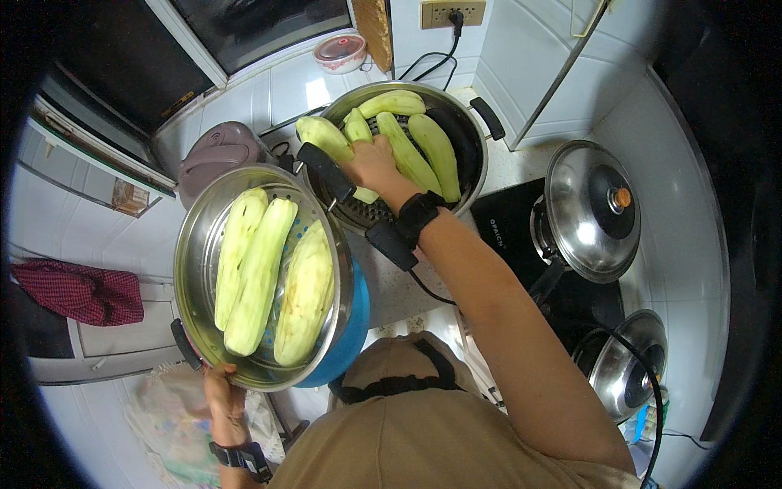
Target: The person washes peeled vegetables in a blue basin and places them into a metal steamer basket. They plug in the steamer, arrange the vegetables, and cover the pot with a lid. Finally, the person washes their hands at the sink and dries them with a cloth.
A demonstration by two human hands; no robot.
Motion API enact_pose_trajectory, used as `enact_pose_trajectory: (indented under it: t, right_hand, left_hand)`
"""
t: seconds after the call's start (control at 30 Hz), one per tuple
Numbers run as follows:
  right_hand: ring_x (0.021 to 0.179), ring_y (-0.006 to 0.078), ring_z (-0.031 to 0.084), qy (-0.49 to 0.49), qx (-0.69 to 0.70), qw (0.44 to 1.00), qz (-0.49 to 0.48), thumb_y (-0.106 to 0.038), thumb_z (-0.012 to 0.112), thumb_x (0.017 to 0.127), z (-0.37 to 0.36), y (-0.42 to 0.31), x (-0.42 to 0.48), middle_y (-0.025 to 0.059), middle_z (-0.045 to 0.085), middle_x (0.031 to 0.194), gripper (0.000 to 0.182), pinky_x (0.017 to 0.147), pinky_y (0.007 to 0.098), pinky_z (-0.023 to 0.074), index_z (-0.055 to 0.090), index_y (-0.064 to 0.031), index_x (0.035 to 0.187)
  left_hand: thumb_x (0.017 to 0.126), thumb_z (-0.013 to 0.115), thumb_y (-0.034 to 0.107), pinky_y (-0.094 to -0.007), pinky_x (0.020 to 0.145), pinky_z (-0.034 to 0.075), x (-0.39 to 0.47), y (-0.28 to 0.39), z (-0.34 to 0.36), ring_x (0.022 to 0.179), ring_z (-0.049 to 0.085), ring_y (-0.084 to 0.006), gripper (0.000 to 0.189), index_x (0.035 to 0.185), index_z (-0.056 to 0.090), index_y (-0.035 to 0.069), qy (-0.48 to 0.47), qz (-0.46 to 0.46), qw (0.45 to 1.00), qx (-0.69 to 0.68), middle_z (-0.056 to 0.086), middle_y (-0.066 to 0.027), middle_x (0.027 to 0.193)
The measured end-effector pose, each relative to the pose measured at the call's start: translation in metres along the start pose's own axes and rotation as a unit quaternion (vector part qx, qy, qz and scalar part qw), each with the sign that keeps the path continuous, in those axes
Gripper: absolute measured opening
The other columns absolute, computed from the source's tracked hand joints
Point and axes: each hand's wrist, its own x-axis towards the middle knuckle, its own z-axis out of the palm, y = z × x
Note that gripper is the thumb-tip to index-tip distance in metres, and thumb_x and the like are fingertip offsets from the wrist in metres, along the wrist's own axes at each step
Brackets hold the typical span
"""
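My left hand [225,394] grips the near rim of a stainless steel steamer tier [198,244], beside one black handle. Through the holes in its bottom, blue shows from a blue basin [360,318] beneath. Inside the tier lie three long peeled vegetables, probably eggplants [259,281]. My right hand [372,162] reaches into a second steel steamer pot [479,177] with a perforated base. Its fingers are around a short peeled eggplant [357,125], partly hidden by the hand. Several more peeled eggplants [406,153] lie about the hand in that pot.
A black cooktop [495,214] on the right carries a lidded pan [589,214]. Another lidded pot [629,367] stands nearer me. A mauve appliance [217,150] sits behind the tier. A lidded bowl [340,52] rests by the window. Black cable [650,360] crosses the right side.
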Motion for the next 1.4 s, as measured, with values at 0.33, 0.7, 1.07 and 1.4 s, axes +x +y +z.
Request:
enact_pose_trajectory:
  t: [0.33, 0.7, 1.07, 1.4]
  right_hand:
    - [0.101, 0.0411, 0.046, -0.234, 0.068, 0.970, -0.012, -0.047, 0.066, 0.059, -0.025, 0.006, -0.018, 0.0290, 0.052, 0.104, 0.061, 0.088, 0.0406, 0.0384, 0.062, 0.0012, 0.097]
    - [0.109, 0.0365, 0.038, 0.014, 0.147, 0.989, 0.006, -0.049, 0.060, 0.057, -0.076, 0.040, -0.027, 0.0290, 0.050, 0.108, 0.062, 0.093, 0.0355, 0.0331, 0.063, 0.0038, 0.090]
    - [0.073, 0.0329, 0.060, -0.064, 0.207, 0.976, 0.012, -0.043, 0.059, 0.059, -0.056, 0.031, -0.019, 0.0244, 0.061, 0.078, 0.057, 0.070, 0.0350, 0.0469, 0.061, 0.0099, 0.081]
    - [0.064, 0.0188, 0.056, 0.046, 0.189, 0.980, 0.045, -0.031, 0.062, 0.062, -0.080, 0.084, 0.014, 0.0143, 0.060, 0.075, 0.042, 0.059, 0.0295, 0.0449, 0.062, 0.0065, 0.080]
  left_hand:
    - [0.068, 0.045, 0.003, -0.0367, 0.074, 0.047, 0.007, -0.003, -0.001, 0.077, 0.055, -0.0279, 0.023, 0.089, 0.052, -0.004, 0.000, -0.008, 1.000, -0.016, 0.057, -0.0125, 0.087]
    - [0.068, 0.044, 0.003, -0.0378, 0.079, 0.047, 0.003, 0.000, 0.001, 0.082, 0.055, -0.0271, 0.028, 0.094, 0.051, -0.005, -0.027, -0.039, 0.999, -0.012, 0.057, -0.0115, 0.091]
    - [0.064, 0.042, -0.003, -0.0381, 0.075, 0.050, 0.007, -0.002, -0.003, 0.083, 0.058, -0.0275, 0.040, 0.104, 0.048, -0.006, -0.039, -0.021, 0.999, -0.028, 0.057, -0.0131, 0.096]
    - [0.067, 0.047, 0.005, -0.0367, 0.072, 0.048, 0.009, -0.004, -0.006, 0.076, 0.055, -0.0277, 0.018, 0.082, 0.053, -0.001, -0.010, -0.027, 0.999, -0.017, 0.057, -0.0117, 0.083]
